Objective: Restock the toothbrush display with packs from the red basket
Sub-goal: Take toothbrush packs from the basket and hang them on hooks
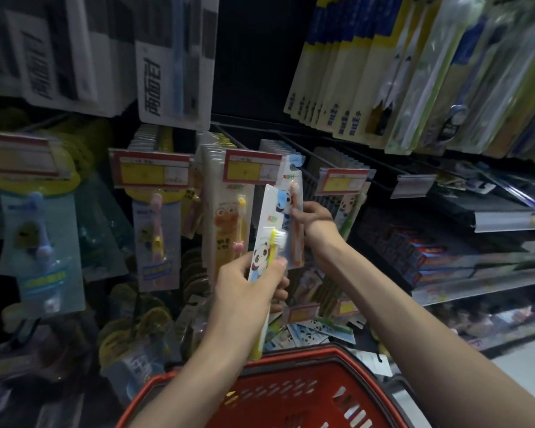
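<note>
Left hand (244, 282) grips yellow-brush pack (267, 242); right hand (314, 216) pinches orange-brush pack (294, 223). Risk: hang-hole misses peg, pack drops beside red basket (291, 359).

At the right, flat boxes in red and blue (426, 257) lie stacked on a grey metal shelf (476, 288). Lower down the pale floor (525, 369) shows. One empty clear plastic label holder (413, 185) hangs nearby.

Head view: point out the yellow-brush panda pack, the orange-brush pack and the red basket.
yellow-brush panda pack (267, 242), head view, on the card's middle.
orange-brush pack (295, 239), head view, on the brush handle.
red basket (303, 355), head view, on its far rim.
</note>
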